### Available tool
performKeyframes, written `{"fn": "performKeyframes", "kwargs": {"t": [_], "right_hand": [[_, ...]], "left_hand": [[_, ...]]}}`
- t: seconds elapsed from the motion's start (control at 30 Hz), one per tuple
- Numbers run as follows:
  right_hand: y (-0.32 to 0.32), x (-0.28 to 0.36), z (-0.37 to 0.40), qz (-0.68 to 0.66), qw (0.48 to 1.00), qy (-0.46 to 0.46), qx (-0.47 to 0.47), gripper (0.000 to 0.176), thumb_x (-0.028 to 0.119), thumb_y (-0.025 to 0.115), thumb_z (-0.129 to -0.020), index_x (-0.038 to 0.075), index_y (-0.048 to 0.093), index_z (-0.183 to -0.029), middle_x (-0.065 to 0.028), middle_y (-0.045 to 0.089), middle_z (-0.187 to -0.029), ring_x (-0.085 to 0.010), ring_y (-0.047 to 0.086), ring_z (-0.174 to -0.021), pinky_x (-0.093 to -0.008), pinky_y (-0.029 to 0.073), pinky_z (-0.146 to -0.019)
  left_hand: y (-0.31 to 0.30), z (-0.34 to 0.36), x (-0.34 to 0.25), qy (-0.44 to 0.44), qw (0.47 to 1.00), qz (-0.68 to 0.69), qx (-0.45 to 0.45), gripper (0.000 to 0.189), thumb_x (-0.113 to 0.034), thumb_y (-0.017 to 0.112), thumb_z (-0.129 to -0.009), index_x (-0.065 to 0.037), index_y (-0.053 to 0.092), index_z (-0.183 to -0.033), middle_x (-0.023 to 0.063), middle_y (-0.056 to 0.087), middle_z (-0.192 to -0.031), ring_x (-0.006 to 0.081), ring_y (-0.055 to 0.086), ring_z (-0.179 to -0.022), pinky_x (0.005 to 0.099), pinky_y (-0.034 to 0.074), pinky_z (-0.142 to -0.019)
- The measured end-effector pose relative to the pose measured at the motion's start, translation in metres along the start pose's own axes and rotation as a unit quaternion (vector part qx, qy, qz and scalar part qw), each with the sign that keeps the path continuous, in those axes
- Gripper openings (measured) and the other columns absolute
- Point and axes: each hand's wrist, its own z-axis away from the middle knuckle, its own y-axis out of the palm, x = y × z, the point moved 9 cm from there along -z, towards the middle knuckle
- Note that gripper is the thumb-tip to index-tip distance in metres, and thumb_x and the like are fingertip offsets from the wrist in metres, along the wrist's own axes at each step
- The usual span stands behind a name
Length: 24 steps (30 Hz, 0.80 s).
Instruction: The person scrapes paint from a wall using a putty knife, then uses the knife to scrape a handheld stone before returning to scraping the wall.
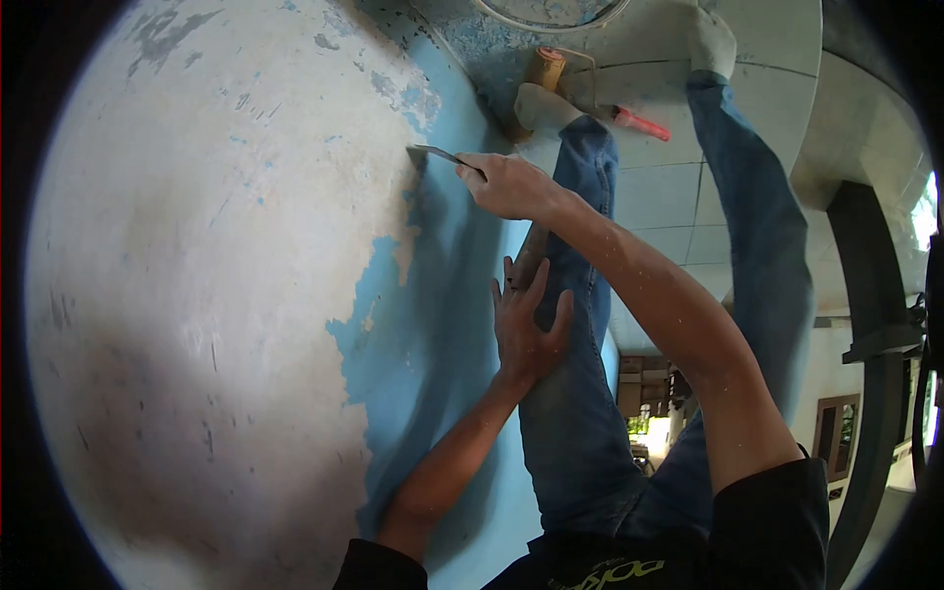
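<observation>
A scraper (pixel 442 154) with a thin dark blade is in my right hand (pixel 511 187). Its blade edge meets the wall (pixel 226 275) where blue paint (pixel 433 324) borders the bare whitish surface. My fingers are wrapped around the scraper's handle end, which is mostly hidden. Lower down, my left hand (pixel 529 329) lies with fingers spread beside my jeans-covered leg (pixel 570 413), close to the blue part of the wall. A dark brown, rounded shape (pixel 531 254) shows past its fingertips; I cannot tell what it is.
A paint roller (pixel 546 67) and its red handle (pixel 641 124) lie on the tiled floor (pixel 659 197) by my foot (pixel 544 106). Paint flakes (pixel 462 39) litter the floor near a round white rim (pixel 551 27). At the right stands a dark post (pixel 870 265).
</observation>
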Motion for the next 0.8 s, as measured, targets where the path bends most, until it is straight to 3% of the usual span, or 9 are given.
{"fn": "performKeyframes", "kwargs": {"t": [0.07, 0.17, 0.2, 0.27, 0.33, 0.4, 0.47, 0.67, 0.8], "right_hand": [[-0.018, -0.001, 0.024, 0.026, 0.997, 0.001, -0.070, 0.041, 0.030, 0.045, -0.101, 0.014, 0.058, -0.137, -0.0233, 0.069, -0.090, -0.0436, 0.066, -0.087, -0.0492, 0.049, -0.080], [-0.063, 0.010, 0.085, 0.046, 0.989, -0.014, -0.139, 0.044, 0.033, 0.047, -0.100, 0.013, 0.057, -0.138, -0.0249, 0.070, -0.098, -0.0444, 0.066, -0.093, -0.0504, 0.051, -0.086], [-0.073, 0.018, 0.105, 0.058, 0.991, -0.021, -0.119, 0.044, 0.030, 0.051, -0.099, 0.014, 0.055, -0.140, -0.0239, 0.070, -0.095, -0.0428, 0.067, -0.090, -0.0483, 0.052, -0.084], [-0.083, 0.033, 0.145, 0.058, 0.993, -0.046, -0.088, 0.046, 0.024, 0.056, -0.097, 0.015, 0.054, -0.142, -0.0216, 0.070, -0.093, -0.0399, 0.068, -0.085, -0.0452, 0.052, -0.079], [-0.072, 0.036, 0.188, 0.056, 0.993, -0.096, -0.048, 0.047, 0.021, 0.059, -0.097, 0.018, 0.054, -0.143, -0.0182, 0.070, -0.091, -0.0366, 0.068, -0.081, -0.0439, 0.053, -0.076], [-0.058, 0.045, 0.221, 0.073, 0.988, -0.138, -0.018, 0.047, 0.021, 0.059, -0.097, 0.020, 0.054, -0.143, -0.0161, 0.069, -0.088, -0.0347, 0.068, -0.079, -0.0438, 0.053, -0.075], [-0.049, 0.040, 0.241, 0.229, 0.971, -0.035, 0.052, 0.048, 0.023, 0.058, -0.098, 0.027, 0.051, -0.146, -0.0110, 0.064, -0.082, -0.0291, 0.068, -0.077, -0.0443, 0.054, -0.071], [-0.034, 0.057, 0.274, 0.283, 0.950, -0.114, 0.059, 0.050, 0.025, 0.056, -0.099, 0.032, 0.047, -0.148, -0.0077, 0.059, -0.082, -0.0273, 0.063, -0.065, -0.0437, 0.055, -0.062], [-0.030, 0.071, 0.283, 0.270, 0.952, -0.111, 0.095, 0.051, 0.027, 0.056, -0.100, 0.033, 0.045, -0.149, -0.0089, 0.060, -0.083, -0.0266, 0.064, -0.065, -0.0441, 0.055, -0.062]], "left_hand": [[0.006, 0.007, -0.001, 0.004, 1.000, 0.020, -0.020, 0.051, -0.026, 0.063, -0.095, -0.001, 0.054, -0.139, 0.0265, 0.050, -0.144, 0.0440, 0.034, -0.144, 0.0582, 0.022, -0.117], [0.008, 0.019, 0.011, -0.131, 0.938, 0.316, -0.050, 0.049, -0.025, 0.047, -0.104, 0.000, 0.046, -0.146, 0.0203, 0.048, -0.148, 0.0320, 0.041, -0.141, 0.0459, 0.030, -0.116], [0.007, 0.020, 0.007, -0.133, 0.933, 0.328, -0.065, 0.049, -0.025, 0.047, -0.104, 0.000, 0.046, -0.146, 0.0203, 0.048, -0.148, 0.0320, 0.041, -0.141, 0.0459, 0.030, -0.116], [0.013, 0.029, 0.019, -0.215, 0.760, 0.595, -0.151, 0.057, -0.037, 0.037, -0.107, -0.002, 0.038, -0.151, 0.0152, 0.043, -0.152, 0.0308, 0.041, -0.140, 0.0453, 0.029, -0.117], [-0.004, 0.038, -0.008, -0.183, 0.731, 0.638, -0.156, 0.062, -0.047, 0.030, -0.107, -0.006, 0.034, -0.153, 0.0121, 0.043, -0.152, 0.0294, 0.042, -0.140, 0.0450, 0.029, -0.117], [-0.011, 0.045, -0.028, -0.153, 0.633, 0.738, -0.174, 0.061, -0.048, 0.031, -0.106, -0.008, 0.036, -0.153, 0.0118, 0.047, -0.147, 0.0284, 0.043, -0.137, 0.0468, 0.030, -0.117], [-0.014, 0.057, -0.042, -0.143, 0.631, 0.743, -0.172, 0.061, -0.048, 0.031, -0.107, -0.010, 0.035, -0.154, 0.0113, 0.048, -0.145, 0.0284, 0.044, -0.135, 0.0478, 0.032, -0.115], [-0.012, 0.101, -0.035, -0.165, 0.636, 0.720, -0.223, 0.062, -0.046, 0.033, -0.107, -0.006, 0.030, -0.154, 0.0146, 0.047, -0.147, 0.0339, 0.047, -0.133, 0.0490, 0.036, -0.113], [-0.038, 0.123, -0.037, -0.146, 0.715, 0.627, -0.273, 0.064, -0.042, 0.032, -0.108, 0.003, 0.027, -0.153, 0.0230, 0.046, -0.146, 0.0375, 0.052, -0.129, 0.0494, 0.040, -0.110]]}}
